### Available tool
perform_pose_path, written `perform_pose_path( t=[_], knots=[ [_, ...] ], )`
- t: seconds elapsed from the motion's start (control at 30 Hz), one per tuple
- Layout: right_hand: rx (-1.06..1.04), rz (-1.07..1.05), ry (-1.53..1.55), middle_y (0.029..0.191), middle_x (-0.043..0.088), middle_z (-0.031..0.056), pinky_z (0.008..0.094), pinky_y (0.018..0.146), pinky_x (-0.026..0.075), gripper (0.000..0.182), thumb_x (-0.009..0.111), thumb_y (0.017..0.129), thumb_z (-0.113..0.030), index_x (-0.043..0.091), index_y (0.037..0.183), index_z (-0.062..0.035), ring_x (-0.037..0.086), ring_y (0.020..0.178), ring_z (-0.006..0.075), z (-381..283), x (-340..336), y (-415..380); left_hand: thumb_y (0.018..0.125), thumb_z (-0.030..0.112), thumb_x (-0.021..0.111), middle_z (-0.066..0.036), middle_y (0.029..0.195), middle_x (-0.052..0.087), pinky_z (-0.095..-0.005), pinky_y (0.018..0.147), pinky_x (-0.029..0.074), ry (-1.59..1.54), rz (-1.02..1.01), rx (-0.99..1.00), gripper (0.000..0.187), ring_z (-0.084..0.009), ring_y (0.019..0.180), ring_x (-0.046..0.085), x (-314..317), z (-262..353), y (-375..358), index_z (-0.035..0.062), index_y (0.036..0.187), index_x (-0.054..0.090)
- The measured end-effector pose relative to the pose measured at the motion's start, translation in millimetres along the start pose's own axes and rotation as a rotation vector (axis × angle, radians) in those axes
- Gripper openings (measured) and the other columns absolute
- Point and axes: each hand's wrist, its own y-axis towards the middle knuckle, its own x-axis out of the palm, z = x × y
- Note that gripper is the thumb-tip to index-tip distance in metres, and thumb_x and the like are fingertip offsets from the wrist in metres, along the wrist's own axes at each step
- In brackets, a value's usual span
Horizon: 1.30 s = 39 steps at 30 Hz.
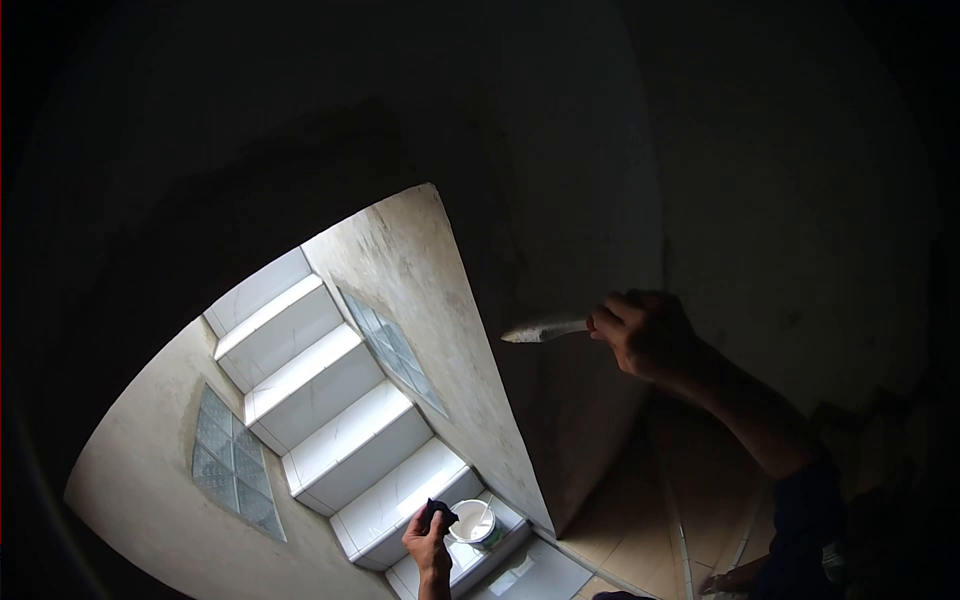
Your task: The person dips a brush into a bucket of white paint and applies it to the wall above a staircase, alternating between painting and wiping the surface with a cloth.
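My right hand (645,338) is closed around the handle of a paintbrush (545,330). Its bristles, whitish with paint, point left near the dark wall edge (500,375). Lower down, my left hand (428,548) grips a small black, cloth-like piece (437,514); its exact kind is hard to make out. Just right of that hand, a white bucket (491,535) stands on the bottom stair, holding white paint-like stuff and a thin stick that leans on the rim.
Beyond the opening, white tiled stairs (345,415) climb between plastered walls. Glass-block windows (215,445) are set in both side walls. At lower right lies a tan tiled floor (640,520), with a bare foot (735,578) on it. Deep shadow hides much of the near wall.
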Motion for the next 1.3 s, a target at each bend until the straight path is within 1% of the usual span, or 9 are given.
perform_pose_path(
  t=[0.17,0.3,0.4,0.47,0.57,0.7,0.9,1.17,1.3],
  knots=[
    [-0.073,-0.123,-0.056,0.080,0.060,-0.0009,0.0335,0.066,0.053,0.015,0.069,0.071,-0.013,0.068,0.086,-0.0143,0.064,0.074,0.0177,49,-38,103,0.083,0.000,0.067,-0.012,0.092,0.068,-0.0259,0.062,0.054,-0.011,-0.012,-0.002,0.030,-0.0173,0.075,0.066,16,9,2,-0.0057,0.112,0.061],
    [-0.131,0.248,-0.278,0.081,0.061,0.0038,0.0360,0.067,0.053,0.014,0.065,0.076,-0.013,0.069,0.090,-0.0157,0.064,0.075,0.0226,95,-91,167,0.084,0.001,0.067,-0.010,0.091,0.068,-0.0234,0.058,0.050,-0.027,-0.043,0.012,0.031,-0.0148,0.073,0.065,20,9,5,-0.0047,0.113,0.061],
    [-0.061,0.401,-0.244,0.075,0.065,0.0095,0.0371,0.062,0.053,0.014,0.068,0.081,-0.018,0.067,0.081,-0.0041,0.065,0.070,0.0251,90,-110,177,0.084,0.002,0.067,-0.010,0.092,0.068,-0.0235,0.059,0.050,-0.017,-0.033,0.000,0.031,-0.0143,0.072,0.064,28,12,8,-0.0045,0.113,0.061],
    [0.014,0.480,-0.241,0.079,0.063,0.0056,0.0354,0.062,0.053,0.009,0.064,0.082,-0.011,0.067,0.090,-0.0089,0.065,0.073,0.0233,83,-85,169,0.085,0.001,0.066,-0.010,0.093,0.068,-0.0233,0.059,0.051,-0.002,-0.042,0.003,0.030,-0.0142,0.073,0.065,30,12,9,-0.0045,0.114,0.060],
    [0.062,0.475,-0.153,0.077,0.059,0.0064,0.0358,0.059,0.053,0.016,0.060,0.083,-0.009,0.065,0.098,-0.0114,0.064,0.070,0.0238,59,-31,132,0.085,0.001,0.066,-0.011,0.094,0.068,-0.0236,0.060,0.052,-0.022,-0.090,0.005,0.030,-0.0146,0.074,0.065,33,11,10,-0.0046,0.114,0.060],
    [0.196,0.379,0.149,0.081,0.057,0.0090,0.0290,0.047,0.050,0.014,0.058,0.088,-0.009,0.061,0.098,0.0003,0.062,0.062,0.0178,-11,55,45,0.085,0.000,0.066,-0.012,0.095,0.068,-0.0246,0.064,0.053,0.016,-0.100,-0.018,0.031,-0.0157,0.076,0.066,32,6,10,-0.0058,0.114,0.060],
    [0.188,0.186,0.068,0.079,0.057,0.0097,0.0275,0.052,0.051,0.031,0.061,0.085,-0.004,0.057,0.112,0.0102,0.062,0.064,0.0187,-98,128,-99,0.085,0.004,0.067,-0.011,0.094,0.068,-0.0243,0.064,0.051,0.067,-0.111,-0.045,0.032,-0.0154,0.075,0.066,40,17,9,-0.0060,0.114,0.060],
    [0.549,-0.114,0.342,0.083,0.058,0.0071,0.0326,0.052,0.053,0.036,0.065,0.084,-0.013,0.058,0.117,-0.0029,0.064,0.066,0.0221,-180,186,-249,0.084,0.005,0.068,-0.009,0.097,0.068,-0.0232,0.063,0.051,0.114,-0.155,-0.069,0.034,-0.0147,0.080,0.066,29,6,10,-0.0020,0.116,0.059],
    [0.363,-0.223,0.292,0.075,0.058,0.0073,0.0345,0.051,0.052,0.015,0.062,0.085,-0.014,0.066,0.097,-0.0055,0.062,0.065,0.0235,-145,174,-240,0.085,0.006,0.068,-0.009,0.096,0.067,-0.0228,0.063,0.051,0.148,-0.148,-0.055,0.033,-0.0143,0.080,0.066,19,5,13,-0.0020,0.116,0.060]
  ],
)
